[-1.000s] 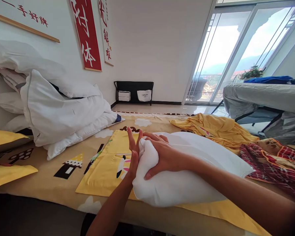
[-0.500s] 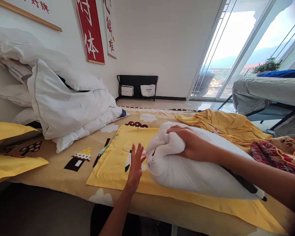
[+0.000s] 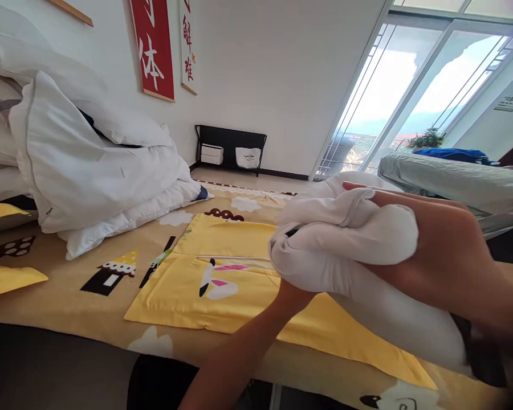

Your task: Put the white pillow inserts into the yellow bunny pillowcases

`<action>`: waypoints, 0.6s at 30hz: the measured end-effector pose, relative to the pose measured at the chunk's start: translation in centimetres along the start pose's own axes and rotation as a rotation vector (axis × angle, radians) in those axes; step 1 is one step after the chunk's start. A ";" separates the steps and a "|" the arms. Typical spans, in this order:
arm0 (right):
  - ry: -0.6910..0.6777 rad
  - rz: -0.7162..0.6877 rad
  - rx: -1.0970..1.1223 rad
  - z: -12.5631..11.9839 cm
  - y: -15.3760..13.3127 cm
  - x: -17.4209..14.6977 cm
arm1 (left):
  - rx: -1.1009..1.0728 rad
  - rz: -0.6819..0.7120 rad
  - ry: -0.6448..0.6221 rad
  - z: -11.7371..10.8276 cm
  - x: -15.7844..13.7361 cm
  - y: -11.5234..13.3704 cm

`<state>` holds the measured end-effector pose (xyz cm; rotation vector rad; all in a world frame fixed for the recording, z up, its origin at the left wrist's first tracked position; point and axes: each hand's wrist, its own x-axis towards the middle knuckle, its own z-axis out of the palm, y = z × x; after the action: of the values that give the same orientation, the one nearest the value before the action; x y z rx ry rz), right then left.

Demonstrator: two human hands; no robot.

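Note:
A white pillow (image 3: 393, 313), lifted at its bunched near end, leans over a yellow pillowcase (image 3: 166, 299). My right hand (image 3: 444, 245) is closed around the folded top of the pillow. Under the same end, my left hand (image 3: 297, 296) reaches in from below; its fingers are hidden by the pillow. The pillowcase lies flat, with a rabbit print and a slit opening across it to the left of the pillow.
Patterned bedding (image 3: 149, 259) covers the bed. Several white pillows (image 3: 98, 176) are piled at the left, near another piece of yellow fabric (image 3: 15, 280). A low black rack (image 3: 231, 136) stands by the far wall, and a plastic-covered mattress (image 3: 457, 176) is at the right.
My right hand has raised the pillow's bunched end and shifted it right. My left hand has moved from above the pillowcase to beneath the pillow. The view has turned somewhat right.

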<state>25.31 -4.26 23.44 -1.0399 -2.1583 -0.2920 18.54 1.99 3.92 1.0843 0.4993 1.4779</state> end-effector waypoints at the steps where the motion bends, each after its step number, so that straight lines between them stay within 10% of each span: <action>1: 0.018 -0.017 -0.022 0.0 -0.5 0.3 | -0.029 -0.015 0.007 -0.1 0.5 -0.4; 9: -0.065 0.051 -0.254 5.6 1.6 5.0 | -0.108 -0.076 -0.058 -3.4 5.4 -2.7; 18: -0.410 0.205 -0.076 18.8 8.0 6.7 | 1.393 -0.202 -0.512 -18.0 3.3 -1.5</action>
<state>19.08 13.82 13.69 -1.4558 -2.3839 -0.0665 4.60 10.27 -4.77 2.2881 1.2713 0.4556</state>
